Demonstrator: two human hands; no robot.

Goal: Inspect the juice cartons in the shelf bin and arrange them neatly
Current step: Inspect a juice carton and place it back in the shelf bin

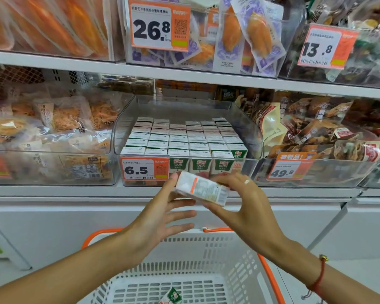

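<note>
A clear plastic shelf bin [253,128] holds several rows of small green-and-white juice cartons [180,139] standing upright, tops facing me. In front of the bin, a single juice carton [203,189] lies on its side between both hands, its printed label side up. My left hand [160,216] touches its left end with thumb and forefinger, the other fingers spread below. My right hand [244,205] grips its right end from above and below. Another carton [172,296] lies in the basket under my arms.
A white shopping basket [217,260] with orange handles sits below my arms. An orange 6.5 price tag [144,168] hangs on the bin's front. Neighbouring bins of bagged snacks [53,132] flank it left and right, with a white shelf edge [75,190] beneath.
</note>
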